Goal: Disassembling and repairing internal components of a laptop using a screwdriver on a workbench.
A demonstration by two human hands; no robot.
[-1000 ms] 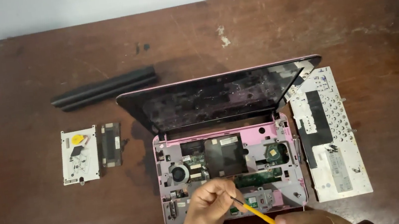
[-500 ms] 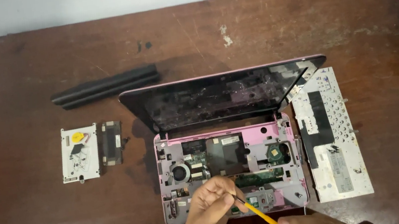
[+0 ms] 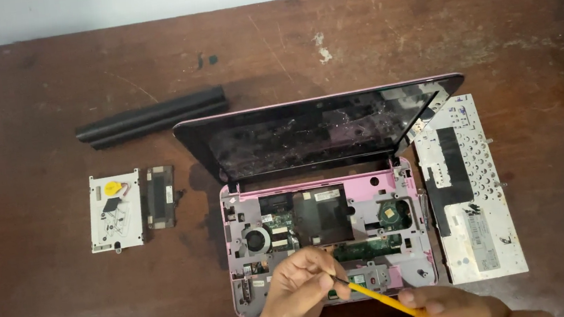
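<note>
- Near the counter's (image 3: 58, 304) front edge, a small pink laptop (image 3: 327, 245) lies with its keyboard deck stripped off, its dark screen (image 3: 314, 133) tilted back behind the base.
- Inside the open base sit a round fan (image 3: 257, 240), a black square cover (image 3: 321, 214), green circuit boards (image 3: 366, 248) and a small chip (image 3: 392, 214) at the right.
- Left hand (image 3: 303, 283) is curled, fingertips pinching the dark tip of a yellow-handled screwdriver (image 3: 376, 298) over the base's front middle.
- Right hand (image 3: 454, 305) is closed around the screwdriver's handle at the bottom edge; most of it is cut off from view.
- What the tip touches is hidden under the left hand's fingers.
- Just right of the laptop, a detached keyboard (image 3: 473, 193) lies face down, its pale back up.
- Left of the laptop lie a white plate with a yellow disc (image 3: 115, 211) and a small dark cover (image 3: 161, 206) beside it.
- Behind them rests a long black battery (image 3: 152, 117).
</note>
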